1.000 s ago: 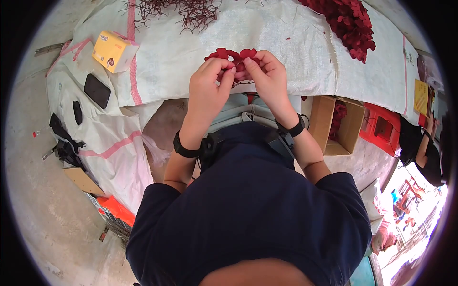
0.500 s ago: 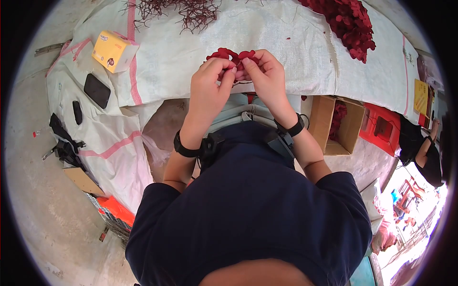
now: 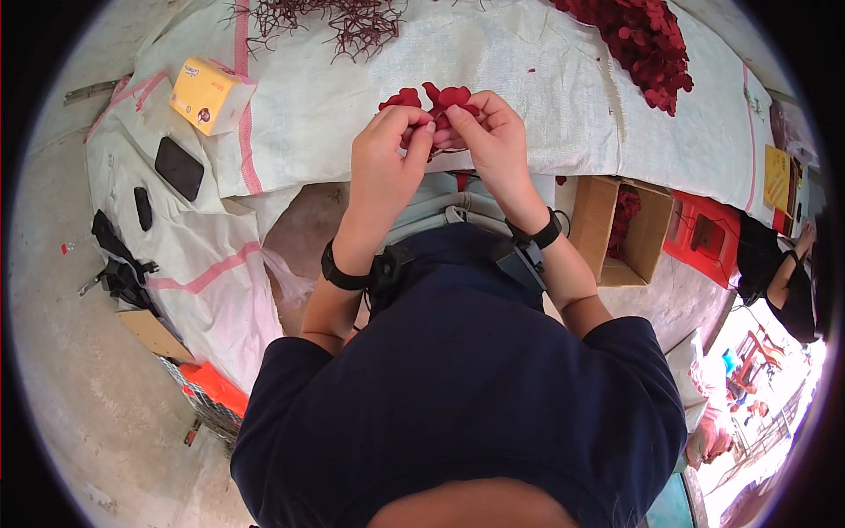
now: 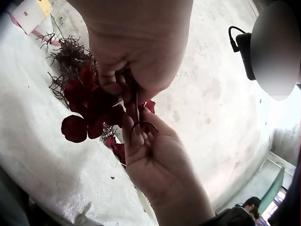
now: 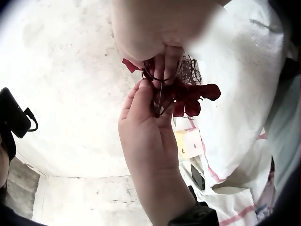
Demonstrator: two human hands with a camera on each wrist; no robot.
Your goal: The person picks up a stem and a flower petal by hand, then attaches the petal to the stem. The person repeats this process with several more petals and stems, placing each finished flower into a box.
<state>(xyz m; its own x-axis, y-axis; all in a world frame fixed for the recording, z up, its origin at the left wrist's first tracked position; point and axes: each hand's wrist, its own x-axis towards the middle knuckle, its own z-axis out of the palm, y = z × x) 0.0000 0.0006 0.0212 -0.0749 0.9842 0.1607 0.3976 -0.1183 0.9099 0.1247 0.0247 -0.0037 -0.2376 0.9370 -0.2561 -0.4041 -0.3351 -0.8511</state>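
Over the near edge of the sheet-covered table, both hands meet at a dark red flower [image 3: 451, 99] with rounded petals. My left hand [image 3: 380, 163] pinches it between thumb and forefinger. My right hand [image 3: 498, 150] grips the other side, thumb on top. In the left wrist view, thin dark stems [image 4: 137, 104] run between the two hands, and one curls over the right fingers. Red petals [image 4: 75, 129] spread out to the side of the left hand there. From the right wrist view, the petals [image 5: 190, 106] fan out beyond the left fingertips. Fingers hide the flower's centre.
A heap of red petals [image 3: 647, 53] lies at the back right, and a tangle of dark stems [image 3: 348, 22] at the back left. On the left are a yellow tissue pack [image 3: 207, 92] and a phone [image 3: 180, 167]. A cardboard box [image 3: 651, 238] with red petals stands below right.
The petals between my hands have shifted: one now sticks up near the middle, with a gap beside the left petals. Both hands stay almost in place.
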